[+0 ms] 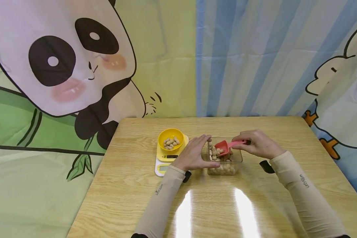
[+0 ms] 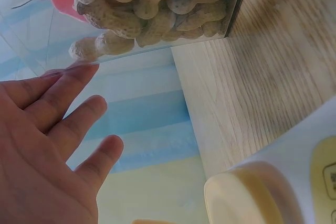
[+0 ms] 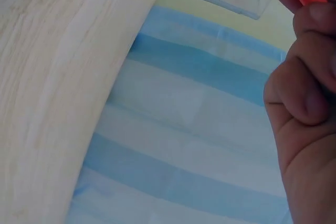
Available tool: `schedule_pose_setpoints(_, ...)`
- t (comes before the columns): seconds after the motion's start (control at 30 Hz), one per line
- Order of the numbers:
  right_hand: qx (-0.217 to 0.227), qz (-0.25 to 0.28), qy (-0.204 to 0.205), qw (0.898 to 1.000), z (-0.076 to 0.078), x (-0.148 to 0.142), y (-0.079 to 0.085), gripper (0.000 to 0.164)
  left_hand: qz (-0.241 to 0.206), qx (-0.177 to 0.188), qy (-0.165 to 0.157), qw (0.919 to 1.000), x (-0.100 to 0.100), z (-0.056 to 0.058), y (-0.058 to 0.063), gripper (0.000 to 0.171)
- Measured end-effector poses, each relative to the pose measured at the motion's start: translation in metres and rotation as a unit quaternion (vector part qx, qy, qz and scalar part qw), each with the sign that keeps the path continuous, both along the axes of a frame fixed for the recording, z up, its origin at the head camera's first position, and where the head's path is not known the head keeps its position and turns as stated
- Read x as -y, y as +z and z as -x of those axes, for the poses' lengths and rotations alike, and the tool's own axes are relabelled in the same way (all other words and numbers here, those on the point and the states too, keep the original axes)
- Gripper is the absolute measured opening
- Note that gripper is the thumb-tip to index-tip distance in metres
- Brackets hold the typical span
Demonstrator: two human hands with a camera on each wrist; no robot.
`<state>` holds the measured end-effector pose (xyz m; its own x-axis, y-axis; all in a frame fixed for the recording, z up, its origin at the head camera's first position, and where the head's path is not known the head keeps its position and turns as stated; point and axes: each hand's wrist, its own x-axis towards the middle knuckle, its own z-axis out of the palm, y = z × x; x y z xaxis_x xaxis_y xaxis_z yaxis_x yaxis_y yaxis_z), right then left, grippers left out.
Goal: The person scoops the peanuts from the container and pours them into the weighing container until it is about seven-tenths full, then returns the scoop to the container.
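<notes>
A clear plastic box (image 1: 225, 168) of unshelled peanuts (image 2: 157, 9) stands on the table. My left hand (image 1: 193, 153) lies along its left side, with fairly straight fingers and the thumb near the front wall; in the left wrist view fingertips (image 2: 86, 74) touch the box. In my right hand (image 1: 257, 143) I grip the handle of a small red scoop (image 1: 223, 147), its bowl among the peanuts inside the box. Further left, a yellow bowl (image 1: 161, 138) with several peanuts sits on a yellow and white kitchen scale (image 1: 163, 158). The right wrist view shows curled fingers (image 3: 299, 95) around the scoop handle.
The wooden table (image 1: 122, 185) ends at the back against a hanging curtain (image 1: 250, 66) with cartoon animals and blue stripes. The scale stands close to my left wrist. Bright light reflections lie on the tabletop in front of the box.
</notes>
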<state>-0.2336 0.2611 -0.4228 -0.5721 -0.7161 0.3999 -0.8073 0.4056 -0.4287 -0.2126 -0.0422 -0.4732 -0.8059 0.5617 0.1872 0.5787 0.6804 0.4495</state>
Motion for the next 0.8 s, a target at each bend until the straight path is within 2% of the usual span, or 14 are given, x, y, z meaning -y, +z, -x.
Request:
schedule_pose_setpoints(0.17, 0.028, 0.023, -0.002, 0.999, 0.001, -0.005, -0.004, 0.022, -0.001, 0.001, -0.001, 1.0, 0.0, 0.001, 0.0, 0.113)
schedule_pose_setpoints(0.4, 0.025, 0.036, -0.009, 0.999, 0.0, -0.004, -0.009, 0.025, -0.004, 0.004, 0.003, 1.0, 0.001, 0.001, -0.001, 0.114)
schedule_pose_setpoints(0.6, 0.087, 0.065, -0.003, 0.994, -0.006, -0.001, -0.019, 0.029, 0.0, -0.011, -0.002, 0.9999, -0.001, 0.002, -0.002, 0.112)
schedule_pose_setpoints(0.8, 0.131, 0.098, -0.037, 0.986, -0.011, -0.002, -0.029, 0.029, 0.006, -0.005, 0.004, 1.0, 0.0, 0.002, -0.001, 0.115)
